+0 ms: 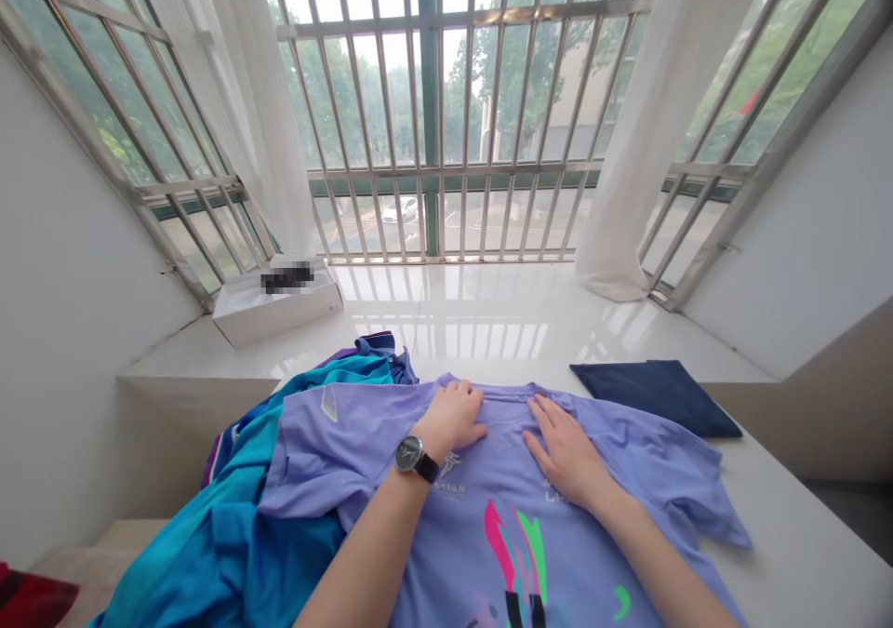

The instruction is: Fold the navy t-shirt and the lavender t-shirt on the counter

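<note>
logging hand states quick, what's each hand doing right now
Left hand: open, thumb apart, resting on the lavender T-shirt by its collar.
Right hand: open, laid on the same shirt.

2 hands (452, 419) (566, 451) on lavender T-shirt (506, 479)

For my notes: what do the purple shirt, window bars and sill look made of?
Purple shirt: matte fabric, likely knit, creasing softly; fibre unclear. Window bars: probably stainless steel, given silvery glints. Sill: glossy, perhaps stone or tile; it mirrors the bars.
</note>
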`<state>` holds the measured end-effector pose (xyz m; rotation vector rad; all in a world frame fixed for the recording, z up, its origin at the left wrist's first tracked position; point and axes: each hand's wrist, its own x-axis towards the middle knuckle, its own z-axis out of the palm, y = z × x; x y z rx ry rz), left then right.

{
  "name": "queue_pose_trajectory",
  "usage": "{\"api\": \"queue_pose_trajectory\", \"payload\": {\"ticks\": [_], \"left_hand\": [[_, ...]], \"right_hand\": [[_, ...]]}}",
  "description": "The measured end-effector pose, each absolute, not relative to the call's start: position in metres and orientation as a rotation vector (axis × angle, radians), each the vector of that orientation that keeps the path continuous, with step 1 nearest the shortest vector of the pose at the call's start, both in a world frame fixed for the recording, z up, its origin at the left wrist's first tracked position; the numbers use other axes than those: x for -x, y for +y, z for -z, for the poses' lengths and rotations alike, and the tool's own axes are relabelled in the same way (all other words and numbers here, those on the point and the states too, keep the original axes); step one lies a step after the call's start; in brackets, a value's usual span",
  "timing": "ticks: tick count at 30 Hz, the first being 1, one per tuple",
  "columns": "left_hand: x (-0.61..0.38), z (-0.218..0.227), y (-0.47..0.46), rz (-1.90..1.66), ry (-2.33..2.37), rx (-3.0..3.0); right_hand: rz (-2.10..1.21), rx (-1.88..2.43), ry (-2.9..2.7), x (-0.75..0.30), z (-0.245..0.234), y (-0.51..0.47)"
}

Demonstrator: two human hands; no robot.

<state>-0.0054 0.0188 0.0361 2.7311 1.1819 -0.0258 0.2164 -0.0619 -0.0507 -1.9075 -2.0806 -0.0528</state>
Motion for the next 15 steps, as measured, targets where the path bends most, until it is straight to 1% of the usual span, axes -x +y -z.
{"api": "queue_pose_trajectory", "payload": {"ticks": [5, 15], "left_hand": [[0.013, -0.044, 0.022, 0.125, 1.231, -2.704], [0.018, -0.047, 0.025, 0.199, 1.461, -2.722]], "right_hand": [[0.035, 1.909, -2.086, -0.218, 0.048, -0.063], [0.01, 1.882, -2.079, -0.221, 0.049, -0.062]]}}
